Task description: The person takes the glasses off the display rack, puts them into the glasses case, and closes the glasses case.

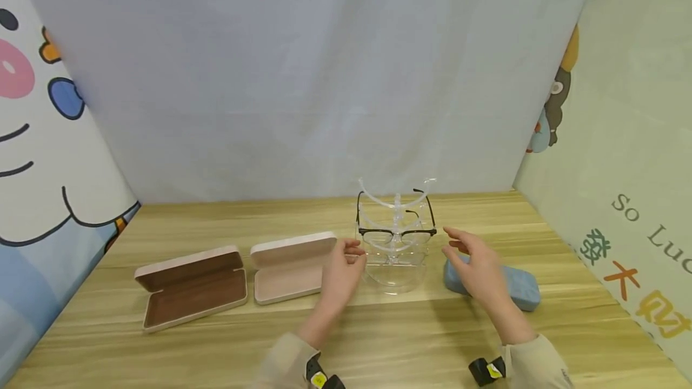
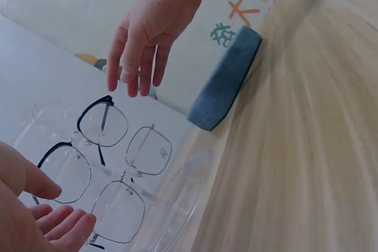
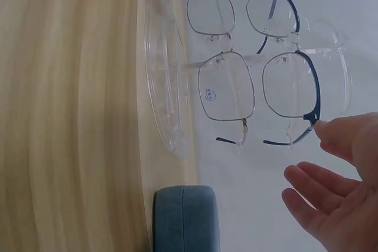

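A clear display stand holds two pairs of glasses, one above the other. The upper pair, black-browed glasses, has its temples unfolded toward the back. Below it are thin metal-rimmed glasses, faint in the head view. My left hand is at the stand's left side, fingers loosely bent, holding nothing. On the other side my right hand is raised with thumb and fingers apart, also holding nothing. In the right wrist view its thumb overlaps the black glasses' corner; the head view shows a small gap there.
A closed blue glasses case lies beneath and behind my right hand. Left of the stand, an open pale case is partly covered by my left hand. Farther left sits another open case with brown lining. A grey curtain hangs behind the wooden table.
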Action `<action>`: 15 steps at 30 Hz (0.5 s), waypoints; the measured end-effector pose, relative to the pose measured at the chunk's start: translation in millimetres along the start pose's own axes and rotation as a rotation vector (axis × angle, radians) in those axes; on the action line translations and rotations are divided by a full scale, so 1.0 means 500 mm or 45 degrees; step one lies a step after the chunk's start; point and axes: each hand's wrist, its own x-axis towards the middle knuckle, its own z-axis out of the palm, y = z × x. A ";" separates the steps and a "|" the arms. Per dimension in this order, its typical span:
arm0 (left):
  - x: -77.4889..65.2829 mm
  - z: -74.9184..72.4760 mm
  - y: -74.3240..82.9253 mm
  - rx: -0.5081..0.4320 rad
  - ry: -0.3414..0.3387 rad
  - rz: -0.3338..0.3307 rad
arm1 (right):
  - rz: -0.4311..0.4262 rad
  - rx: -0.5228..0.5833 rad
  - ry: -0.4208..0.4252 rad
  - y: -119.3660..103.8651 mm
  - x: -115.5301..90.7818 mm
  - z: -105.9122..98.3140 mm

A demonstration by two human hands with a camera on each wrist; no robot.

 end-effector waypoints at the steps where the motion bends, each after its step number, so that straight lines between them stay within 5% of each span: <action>1: 0.003 -0.005 0.003 -0.007 0.022 -0.006 | 0.002 0.008 -0.008 -0.002 0.003 0.004; 15: 0.044 -0.021 0.023 0.022 0.049 0.091 | 0.013 0.042 0.030 -0.021 0.030 0.048</action>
